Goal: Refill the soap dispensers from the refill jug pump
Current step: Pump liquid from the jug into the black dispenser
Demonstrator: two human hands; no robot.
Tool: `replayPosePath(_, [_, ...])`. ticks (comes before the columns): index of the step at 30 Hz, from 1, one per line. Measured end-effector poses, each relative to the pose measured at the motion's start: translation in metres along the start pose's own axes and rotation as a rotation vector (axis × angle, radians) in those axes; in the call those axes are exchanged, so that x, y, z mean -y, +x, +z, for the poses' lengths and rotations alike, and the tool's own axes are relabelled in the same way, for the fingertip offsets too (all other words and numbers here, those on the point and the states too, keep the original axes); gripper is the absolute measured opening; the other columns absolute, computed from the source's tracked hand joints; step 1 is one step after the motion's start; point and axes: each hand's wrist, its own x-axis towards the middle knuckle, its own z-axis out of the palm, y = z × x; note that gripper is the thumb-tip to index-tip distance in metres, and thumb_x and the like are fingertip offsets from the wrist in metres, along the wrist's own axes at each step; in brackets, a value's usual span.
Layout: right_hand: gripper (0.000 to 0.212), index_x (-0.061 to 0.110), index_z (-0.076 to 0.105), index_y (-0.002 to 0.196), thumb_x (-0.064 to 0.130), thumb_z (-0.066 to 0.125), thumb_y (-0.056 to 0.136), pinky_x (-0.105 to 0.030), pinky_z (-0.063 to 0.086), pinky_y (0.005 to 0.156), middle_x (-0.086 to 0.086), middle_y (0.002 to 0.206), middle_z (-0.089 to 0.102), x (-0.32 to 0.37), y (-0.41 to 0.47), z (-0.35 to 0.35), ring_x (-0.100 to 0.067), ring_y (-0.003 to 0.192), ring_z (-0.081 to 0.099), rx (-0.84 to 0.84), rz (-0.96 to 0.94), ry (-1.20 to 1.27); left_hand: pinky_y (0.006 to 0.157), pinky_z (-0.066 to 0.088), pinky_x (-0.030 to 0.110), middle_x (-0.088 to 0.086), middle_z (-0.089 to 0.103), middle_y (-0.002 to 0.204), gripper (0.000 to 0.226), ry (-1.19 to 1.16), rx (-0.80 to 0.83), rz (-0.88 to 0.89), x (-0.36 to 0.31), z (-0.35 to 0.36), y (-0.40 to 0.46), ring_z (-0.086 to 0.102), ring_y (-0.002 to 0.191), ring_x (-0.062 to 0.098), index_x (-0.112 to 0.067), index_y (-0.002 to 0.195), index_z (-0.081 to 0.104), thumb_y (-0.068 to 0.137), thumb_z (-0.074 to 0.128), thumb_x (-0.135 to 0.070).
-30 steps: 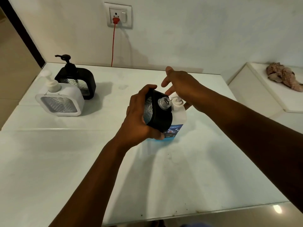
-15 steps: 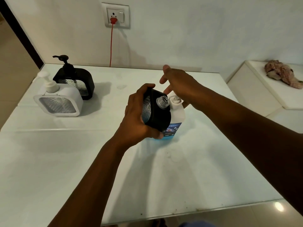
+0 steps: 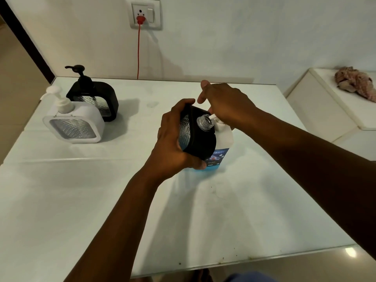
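- Left hand (image 3: pixel 173 139) wrapped around an uncapped black bottle (image 3: pixel 200 139), tilted with its clear open neck (image 3: pixel 204 121) toward 2 o'clock, touching the white spout (image 3: pixel 212 117) of the jug.
- Best kept that way: neck held right under the spout tip, bottle steady and not tipped further, or soap likely to run down the black side.
- Right hand (image 3: pixel 225 102) resting on top of the jug pump, fingers fairly straight, gripping nothing; short, even presses advisable, probably with a pause between strokes to let the soap settle.
- Refill jug (image 3: pixel 222 147), white with a blue label, standing on the desk (image 3: pixel 264 210) near the middle, just right of the held bottle and partly hidden behind it.
- At 10 o'clock, well apart: a white dispenser (image 3: pixel 74 125) with pump on, and a black dispenser (image 3: pixel 95 96) just behind it, touching or nearly so.
- At 12 o'clock, a wall socket (image 3: pixel 144 14) with a red cord (image 3: pixel 138 51) hanging behind the desk.
- At 2 o'clock, a crumpled cloth (image 3: pixel 355 81) on a side ledge.
- Nothing in the way of the pumping.
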Motion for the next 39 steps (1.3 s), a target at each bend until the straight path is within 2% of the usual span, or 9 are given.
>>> replayPosePath(3, [0.053,0.028,0.066,0.107,0.054,0.02,0.102,-0.042,0.051,0.093,0.009,0.093,0.061,0.008,-0.001,-0.008,-0.025,0.1,0.061,0.111,0.023,0.056,0.114,0.052,0.054,-0.018,0.044,0.148,0.134,0.008,-0.006,0.008,0.001,0.0,0.001,0.043,0.144,0.011,-0.041,0.158,0.035,0.038,0.092,-0.021])
replayPosePath(6, [0.056,0.028,0.067,0.107,0.058,0.021,0.1,-0.053,0.058,0.081,-0.002,0.105,0.065,0.011,-0.002,-0.011,-0.029,0.096,0.063,0.162,0.068,0.081,0.115,0.051,0.053,-0.016,0.045,0.149,0.135,0.005,-0.005,0.012,0.001,0.0,0.001,0.044,0.144,0.01,-0.04,0.158,0.035,0.037,0.092,-0.025])
replayPosePath(12, [0.051,0.033,0.072,0.09,0.058,0.028,0.099,-0.047,0.053,0.091,0.005,0.095,0.068,0.001,0.001,-0.002,-0.024,0.092,0.064,0.034,0.023,0.038,0.105,0.057,0.06,-0.024,0.042,0.146,0.132,-0.012,0.003,-0.011,0.002,0.0,-0.002,0.044,0.143,0.008,-0.051,0.155,0.035,0.041,0.094,-0.021])
replayPosePath(16, [0.047,0.031,0.071,0.097,0.051,0.028,0.103,-0.045,0.052,0.09,0.006,0.094,0.065,0.0,-0.004,0.0,-0.021,0.094,0.061,-0.008,-0.011,-0.014,0.113,0.053,0.052,-0.033,0.042,0.141,0.132,0.003,-0.011,0.002,0.001,0.002,-0.002,0.045,0.14,0.003,-0.057,0.15,0.034,0.038,0.093,-0.022])
replayPosePath(21, [0.05,0.027,0.068,0.106,0.051,0.024,0.103,-0.047,0.052,0.093,0.005,0.099,0.063,0.009,-0.007,-0.008,-0.025,0.1,0.062,0.081,0.018,0.013,0.115,0.051,0.05,-0.034,0.042,0.142,0.13,0.019,-0.013,0.02,0.0,0.001,-0.002,0.043,0.14,0.0,-0.054,0.151,0.034,0.039,0.092,-0.023])
replayPosePath(25, [0.055,0.027,0.065,0.113,0.056,0.021,0.102,-0.051,0.058,0.082,-0.002,0.107,0.064,0.015,-0.006,-0.015,-0.028,0.098,0.061,0.183,0.07,0.082,0.108,0.057,0.057,-0.033,0.042,0.142,0.131,-0.005,-0.009,-0.004,-0.001,0.0,-0.002,0.044,0.142,0.002,-0.056,0.151,0.034,0.039,0.093,-0.022])
replayPosePath(29, [0.053,0.029,0.067,0.109,0.054,0.021,0.103,-0.047,0.049,0.098,0.001,0.114,0.063,0.007,-0.004,-0.009,-0.027,0.106,0.06,0.102,0.029,0.049,0.104,0.058,0.058,-0.033,0.042,0.141,0.129,-0.013,-0.009,0.007,-0.004,0.001,-0.003,0.044,0.14,0.002,-0.055,0.15,0.035,0.04,0.093,-0.02])
replayPosePath(33, [0.05,0.034,0.067,0.107,0.056,0.023,0.102,-0.047,0.049,0.096,0.007,0.105,0.064,0.0,-0.002,-0.003,-0.024,0.105,0.061,0.01,0.004,0.03,0.115,0.051,0.05,-0.037,0.042,0.139,0.128,0.018,-0.014,0.021,-0.003,0.001,-0.003,0.044,0.14,0.001,-0.059,0.146,0.034,0.038,0.092,-0.022])
replayPosePath(39, [0.055,0.029,0.065,0.11,0.057,0.018,0.102,-0.049,0.049,0.097,0.001,0.109,0.067,0.002,-0.005,-0.002,-0.028,0.105,0.06,0.01,0.004,0.012,0.116,0.05,0.052,-0.027,0.042,0.145,0.131,0.025,-0.023,0.018,-0.004,0.001,-0.004,0.043,0.142,0.004,-0.051,0.153,0.035,0.038,0.091,-0.022])
